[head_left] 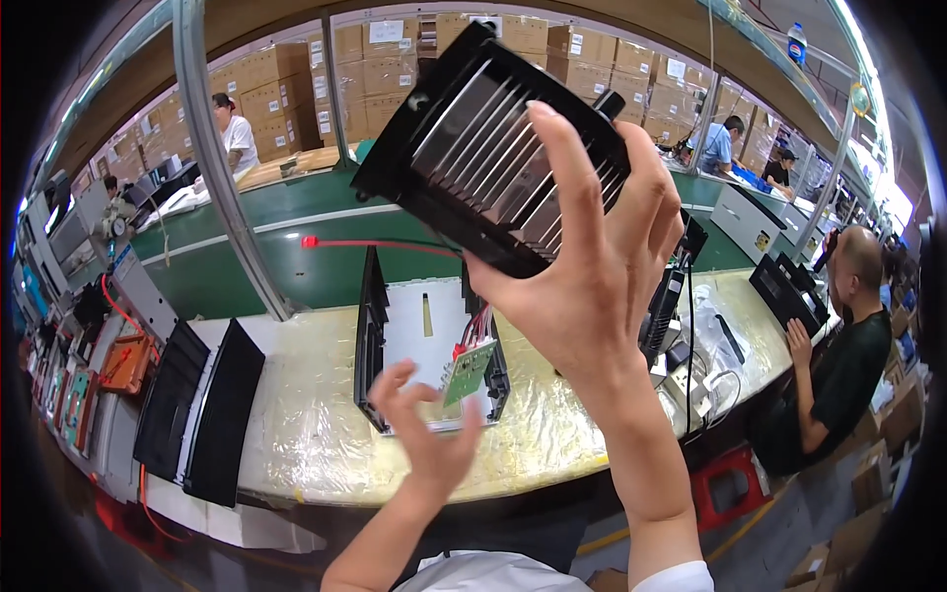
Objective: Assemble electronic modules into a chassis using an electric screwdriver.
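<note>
Hands: right (582,266) grips one black finned part (493,148), left (424,424) spread empty.

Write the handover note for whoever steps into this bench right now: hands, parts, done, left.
Right hand: raised, gripping the black finned heater panel by its lower edge.
Left hand: open, empty, fingers spread over the open white unit on the workbench.
Done: green circuit board with red wires sits in the unit.
Left: likely fitting the panel; two black panels wait at left.
</note>
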The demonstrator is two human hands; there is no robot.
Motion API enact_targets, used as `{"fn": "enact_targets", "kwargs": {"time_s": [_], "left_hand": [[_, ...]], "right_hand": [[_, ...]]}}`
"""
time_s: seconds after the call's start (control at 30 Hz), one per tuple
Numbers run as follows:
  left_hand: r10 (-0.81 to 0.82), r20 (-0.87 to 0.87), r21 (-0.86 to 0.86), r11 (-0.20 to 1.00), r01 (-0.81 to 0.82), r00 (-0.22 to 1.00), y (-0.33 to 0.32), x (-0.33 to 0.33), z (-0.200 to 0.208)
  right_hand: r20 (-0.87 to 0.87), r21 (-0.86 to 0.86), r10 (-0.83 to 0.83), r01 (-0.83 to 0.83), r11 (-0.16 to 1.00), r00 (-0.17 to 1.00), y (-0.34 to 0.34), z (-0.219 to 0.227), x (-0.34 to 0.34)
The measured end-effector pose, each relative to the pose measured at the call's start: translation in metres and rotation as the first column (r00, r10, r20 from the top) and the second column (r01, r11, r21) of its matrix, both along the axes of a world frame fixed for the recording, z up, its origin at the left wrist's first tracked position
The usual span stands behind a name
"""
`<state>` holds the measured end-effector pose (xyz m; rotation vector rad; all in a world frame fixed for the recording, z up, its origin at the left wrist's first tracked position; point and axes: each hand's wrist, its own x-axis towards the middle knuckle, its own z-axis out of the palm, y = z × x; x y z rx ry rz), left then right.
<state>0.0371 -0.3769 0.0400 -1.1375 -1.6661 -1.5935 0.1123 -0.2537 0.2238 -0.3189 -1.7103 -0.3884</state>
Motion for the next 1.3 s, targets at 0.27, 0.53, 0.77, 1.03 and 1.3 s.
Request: {"fn": "enact_targets", "kwargs": {"time_s": [0.27,0.53,0.77,1.03,1.3], "left_hand": [[0.186,-0.029,0.092,0.979,-0.183,0.982,0.062,-0.018,-0.032],[0.167,-0.026,0.153,0.975,-0.161,0.986,0.062,-0.022,-0.029],[-0.021,-0.315,-0.032,0.999,0.012,0.949,-0.017,-0.047,-0.041],[-0.272,-0.042,-0.509,0.834,0.214,0.961,-0.053,-0.037,-0.053],[-0.261,0.234,-0.679,0.645,0.349,0.937,-0.034,-0.034,-0.050]], "right_hand": [[-0.011,-0.025,-0.032,0.032,0.999,0.999,-0.001,-0.005,0.015],[0.025,-0.090,0.056,-0.053,0.994,0.998,-0.008,0.000,0.036],[0.294,-0.340,0.425,-0.322,0.884,0.856,0.008,-0.003,0.053],[0.617,-0.340,0.409,-0.241,0.909,0.672,0.014,-0.042,0.007],[0.863,-0.065,0.085,-0.058,0.996,0.499,0.002,-0.081,-0.047]]}}
